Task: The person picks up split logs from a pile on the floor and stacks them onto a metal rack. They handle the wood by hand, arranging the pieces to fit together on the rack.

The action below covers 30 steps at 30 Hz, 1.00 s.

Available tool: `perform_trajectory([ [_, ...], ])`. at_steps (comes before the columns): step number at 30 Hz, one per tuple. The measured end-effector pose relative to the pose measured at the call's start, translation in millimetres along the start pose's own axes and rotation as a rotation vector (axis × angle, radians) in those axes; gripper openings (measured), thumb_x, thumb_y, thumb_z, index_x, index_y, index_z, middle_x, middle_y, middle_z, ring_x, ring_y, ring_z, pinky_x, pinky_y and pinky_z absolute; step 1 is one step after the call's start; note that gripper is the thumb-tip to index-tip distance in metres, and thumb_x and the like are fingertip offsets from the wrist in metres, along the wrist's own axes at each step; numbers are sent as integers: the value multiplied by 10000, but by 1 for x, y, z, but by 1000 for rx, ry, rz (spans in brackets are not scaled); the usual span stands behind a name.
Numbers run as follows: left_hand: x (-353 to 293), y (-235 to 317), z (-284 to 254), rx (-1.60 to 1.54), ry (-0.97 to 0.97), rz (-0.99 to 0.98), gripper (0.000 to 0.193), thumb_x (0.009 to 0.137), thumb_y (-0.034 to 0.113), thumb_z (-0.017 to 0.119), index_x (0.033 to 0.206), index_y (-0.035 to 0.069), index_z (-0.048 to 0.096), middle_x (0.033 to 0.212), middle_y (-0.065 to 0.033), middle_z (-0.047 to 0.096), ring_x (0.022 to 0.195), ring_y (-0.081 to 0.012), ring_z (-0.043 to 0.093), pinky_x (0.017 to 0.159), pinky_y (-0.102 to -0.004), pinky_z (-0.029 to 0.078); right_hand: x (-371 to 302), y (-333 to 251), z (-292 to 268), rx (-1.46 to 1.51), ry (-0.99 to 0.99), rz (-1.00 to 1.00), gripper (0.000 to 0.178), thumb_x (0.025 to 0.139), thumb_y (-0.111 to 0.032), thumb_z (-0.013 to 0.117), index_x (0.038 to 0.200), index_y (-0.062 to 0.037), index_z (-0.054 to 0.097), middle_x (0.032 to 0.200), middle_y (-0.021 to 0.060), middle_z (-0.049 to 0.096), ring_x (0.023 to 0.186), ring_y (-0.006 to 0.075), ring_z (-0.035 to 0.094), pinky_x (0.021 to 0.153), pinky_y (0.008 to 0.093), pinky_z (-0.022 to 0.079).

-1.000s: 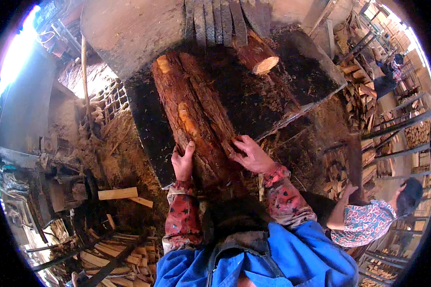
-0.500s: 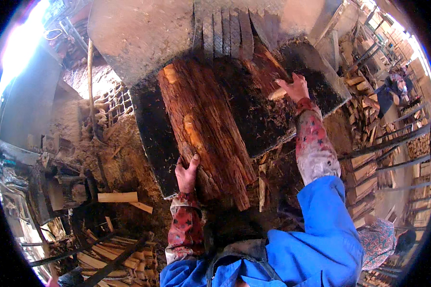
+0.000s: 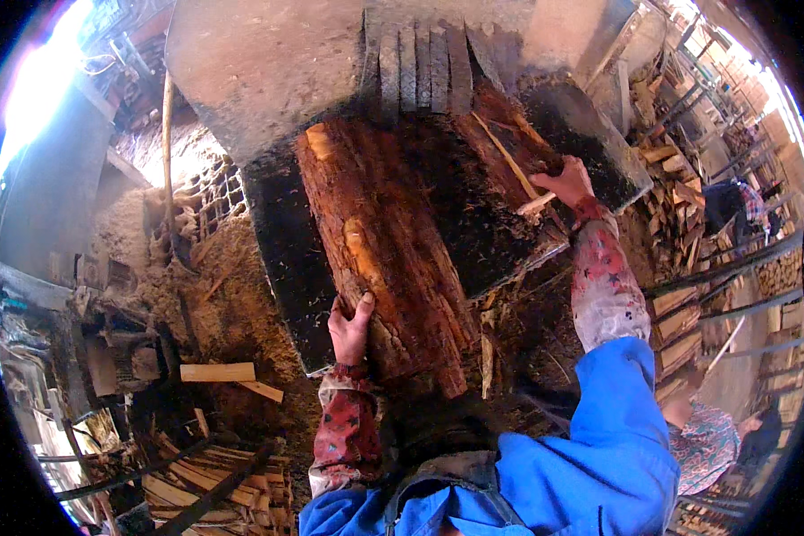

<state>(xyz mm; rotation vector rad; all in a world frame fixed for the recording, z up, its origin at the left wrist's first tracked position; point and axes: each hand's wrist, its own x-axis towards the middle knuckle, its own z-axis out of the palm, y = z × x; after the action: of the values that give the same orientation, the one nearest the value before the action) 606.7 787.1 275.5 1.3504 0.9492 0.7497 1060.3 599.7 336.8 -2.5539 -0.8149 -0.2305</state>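
Observation:
A wide slab of wood with rough reddish bark [image 3: 389, 241] lies lengthwise on a dark metal table [image 3: 286, 241]. My left hand [image 3: 348, 330] grips its near left edge, thumb on top; the other fingers are partly hidden at the side. Farther right, a narrower bark-covered piece of wood [image 3: 496, 147] lies with its far end by the hanging strips. My right hand [image 3: 567, 186] is closed on its near right end, beside the pale cut tip. A thin pale strip [image 3: 505, 150] runs along this piece.
Dark hanging strips [image 3: 420, 67] cover an opening in the dusty machine housing [image 3: 268, 62]. Split wood is stacked on the right [image 3: 679, 330] and in a rack at lower left [image 3: 214, 482]. Other people stand on the right, one in a patterned sleeve [image 3: 706, 447].
My right hand has moved a little right and toward me, and its fingers have closed on the narrower piece. A pale strip now shows there. My left hand stays on the wide slab.

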Motion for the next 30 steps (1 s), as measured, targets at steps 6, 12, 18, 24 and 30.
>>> perform_trajectory([
  [6, -1, -1, -4, -29, -12, 23, 591, 800, 365, 755, 1149, -77, 575, 1075, -116, 654, 955, -185, 595, 880, -321, 457, -61, -76, -45, 313, -207, 69, 636, 724, -311, 781, 1196, 36, 533, 1122, 231, 630, 1057, 345, 612, 903, 390, 474],
  [12, 3, -11, -9, -35, -7, -44, 620, 794, 373, 763, 1163, -84, 563, 1078, -124, 653, 968, -186, 604, 881, -313, 470, -200, -142, -65, 1004, -141, 97, 416, 856, -90, 645, 1220, 28, 483, 1096, 56, 578, 899, 114, 560, 799, 251, 476],
  [18, 1, -13, -10, -130, -24, 10, 639, 791, 370, 768, 1160, -105, 553, 1084, -138, 650, 986, -190, 601, 881, -306, 470, -301, -143, -75, 1320, 74, 511, 478, 850, -95, 663, 1261, 33, 456, 1173, 85, 530, 1056, 142, 512, 921, 300, 445],
  [24, 2, -5, -4, -102, -61, -14, 624, 791, 372, 769, 1151, -94, 561, 1083, -132, 651, 980, -187, 602, 880, -304, 469, -328, -162, -75, 1284, -71, 497, 411, 838, -27, 612, 1224, 3, 475, 1138, 77, 532, 947, 128, 532, 879, 276, 451],
  [30, 4, -14, -9, -81, -23, 59, 608, 799, 384, 752, 1135, -87, 567, 1078, -123, 652, 962, -182, 601, 873, -311, 467, -319, -174, -31, 1485, -175, 570, 425, 872, -62, 634, 1259, -7, 469, 1191, 65, 531, 1046, 132, 510, 920, 291, 439],
])
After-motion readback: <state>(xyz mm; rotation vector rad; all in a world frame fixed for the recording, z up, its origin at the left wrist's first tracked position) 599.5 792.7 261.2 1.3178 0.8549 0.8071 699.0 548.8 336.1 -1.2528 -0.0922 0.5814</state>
